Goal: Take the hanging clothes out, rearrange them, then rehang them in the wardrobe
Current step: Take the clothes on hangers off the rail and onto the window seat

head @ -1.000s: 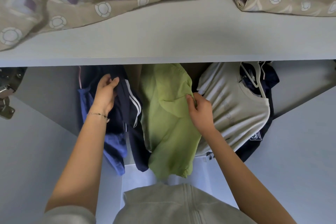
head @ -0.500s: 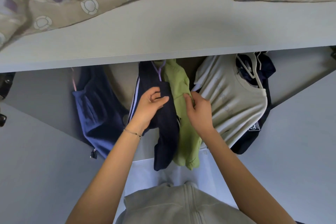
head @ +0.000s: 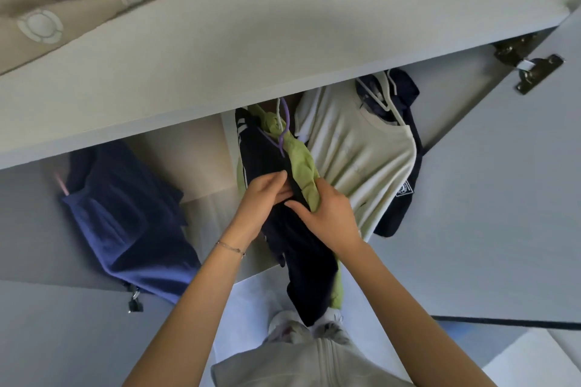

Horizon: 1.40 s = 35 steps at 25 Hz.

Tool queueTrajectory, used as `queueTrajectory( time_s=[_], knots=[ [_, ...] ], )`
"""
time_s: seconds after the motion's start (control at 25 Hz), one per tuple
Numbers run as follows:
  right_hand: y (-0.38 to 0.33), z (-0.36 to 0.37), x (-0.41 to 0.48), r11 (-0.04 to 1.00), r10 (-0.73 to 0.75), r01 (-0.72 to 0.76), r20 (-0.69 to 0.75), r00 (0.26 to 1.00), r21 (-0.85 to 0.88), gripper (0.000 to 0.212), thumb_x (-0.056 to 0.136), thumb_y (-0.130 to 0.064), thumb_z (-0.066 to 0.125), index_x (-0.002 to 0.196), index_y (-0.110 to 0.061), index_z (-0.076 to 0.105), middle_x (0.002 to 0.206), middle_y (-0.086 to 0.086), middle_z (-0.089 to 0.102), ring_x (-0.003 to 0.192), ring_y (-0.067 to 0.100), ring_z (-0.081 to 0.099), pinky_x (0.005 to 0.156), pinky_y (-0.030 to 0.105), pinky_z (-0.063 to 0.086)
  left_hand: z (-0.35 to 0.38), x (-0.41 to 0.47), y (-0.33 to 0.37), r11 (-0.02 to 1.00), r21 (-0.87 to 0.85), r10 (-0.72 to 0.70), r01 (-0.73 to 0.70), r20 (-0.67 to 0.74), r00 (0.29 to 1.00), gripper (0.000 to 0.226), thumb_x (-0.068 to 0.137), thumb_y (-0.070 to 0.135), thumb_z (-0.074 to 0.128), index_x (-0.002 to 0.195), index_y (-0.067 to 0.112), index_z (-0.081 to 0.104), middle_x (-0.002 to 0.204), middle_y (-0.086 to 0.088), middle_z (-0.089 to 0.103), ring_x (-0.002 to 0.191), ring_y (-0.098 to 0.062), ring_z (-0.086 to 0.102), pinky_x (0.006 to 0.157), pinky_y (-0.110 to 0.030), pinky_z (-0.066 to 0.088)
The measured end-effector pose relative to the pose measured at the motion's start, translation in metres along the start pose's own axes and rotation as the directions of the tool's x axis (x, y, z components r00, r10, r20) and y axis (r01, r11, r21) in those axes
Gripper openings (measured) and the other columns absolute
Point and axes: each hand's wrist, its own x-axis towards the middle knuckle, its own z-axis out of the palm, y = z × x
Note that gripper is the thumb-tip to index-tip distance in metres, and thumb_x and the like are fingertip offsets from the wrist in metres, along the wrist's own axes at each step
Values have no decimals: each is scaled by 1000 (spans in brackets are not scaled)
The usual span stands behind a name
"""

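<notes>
Head view: the navy striped garment (head: 301,261) and the green garment (head: 300,163) are bunched together below the shelf (head: 283,41), with a purple hanger (head: 284,140) at their tops. The navy fabric is gripped by the left hand (head: 267,195), fingers curled. The green is clasped by the right hand (head: 327,214). The rail is hidden. The hooks are best lifted off together, clear of the cream T-shirt (head: 355,160).

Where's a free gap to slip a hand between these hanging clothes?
Widest gap: between the blue garment and the navy striped garment. Bare shelf lies in front of the patterned bedding. Crowded where that navy one, the green shirt and the cream sweater hang packed together.
</notes>
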Motion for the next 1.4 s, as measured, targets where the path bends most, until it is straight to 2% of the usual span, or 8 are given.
queueTrajectory(
  time_s=[0.28, 0.4, 0.6, 0.76, 0.88, 0.96, 1.16, 1.4],
  knots=[
    [36, -30, -33, 992, 117, -109, -128, 985, 69, 25, 94, -27, 60, 107, -5, 62, 85, 5, 68, 76, 22, 64, 67, 32, 48, 37, -1, -5, 970, 238, -8, -42, 207, 978, 27, 103, 20, 44, 114, 9, 66, 110, -9, 70, 103, -17, 68, 93, -27, 54],
    [52, -49, -56, 977, 206, -194, -160, 965, 90, 23, 95, -28, 59, 102, -7, 62, 81, 7, 67, 73, 22, 62, 67, 32, 48, 37, -1, -11, 903, 398, 133, -162, 100, 986, 19, 100, 24, 51, 104, 18, 68, 99, 0, 72, 93, -14, 70, 90, -35, 56],
    [74, -91, -113, 964, 265, -252, -190, 945, 89, 25, 93, -29, 61, 92, -3, 60, 73, 8, 63, 67, 25, 59, 62, 31, 44, 56, 7, -16, 626, 625, 408, -466, 247, 879, 61, 90, 36, 63, 144, 17, 43, 146, 3, 43, 132, 8, 35, 108, -7, 28],
    [75, -126, -176, 965, 262, -250, -236, 936, 78, 31, 89, -37, 56, 76, -10, 51, 61, 1, 54, 56, 18, 49, 56, 29, 40, 113, 15, -19, 362, 670, 339, -648, 553, 761, 94, 79, 56, 63, 153, 14, 25, 161, 0, 19, 149, -11, 10, 121, -33, 14],
    [75, -151, -227, 958, 286, -281, -288, 914, 61, 28, 89, -34, 58, 72, -19, 43, 57, -5, 46, 60, 19, 46, 55, 28, 37, 158, 1, -22, 266, 548, 314, -793, 729, 608, 80, 75, 58, 66, 140, 14, 48, 146, -1, 46, 138, -15, 33, 117, -43, 25],
    [77, -164, -260, 940, 337, -338, -321, 885, 56, 30, 89, -35, 59, 70, -17, 43, 55, -7, 44, 62, 19, 46, 56, 26, 37, 189, -15, -29, 218, 455, 365, -863, 782, 505, 53, 75, 52, 71, 113, 16, 63, 113, -3, 62, 108, -19, 53, 94, -39, 44],
    [83, -189, -344, 826, 555, -551, -358, 751, 123, 33, 91, -39, 62, 78, -9, 57, 64, 0, 58, 66, 17, 51, 60, 24, 40, 268, -56, -57, 59, 294, 305, -954, 905, 297, 46, 75, 59, 65, 67, 22, 39, 63, 8, 41, 63, -18, 43, 50, -33, 33],
    [79, -213, -425, 565, 762, -805, -489, 424, 182, 45, 82, -59, 63, 81, -14, 58, 67, -2, 62, 66, 19, 56, 65, 36, 46, 365, -112, -97, 204, 100, 48, -974, 993, 111, 53, 70, 62, 70, 55, 20, 42, 50, 4, 38, 49, -11, 34, 49, -22, 26]
  ],
)
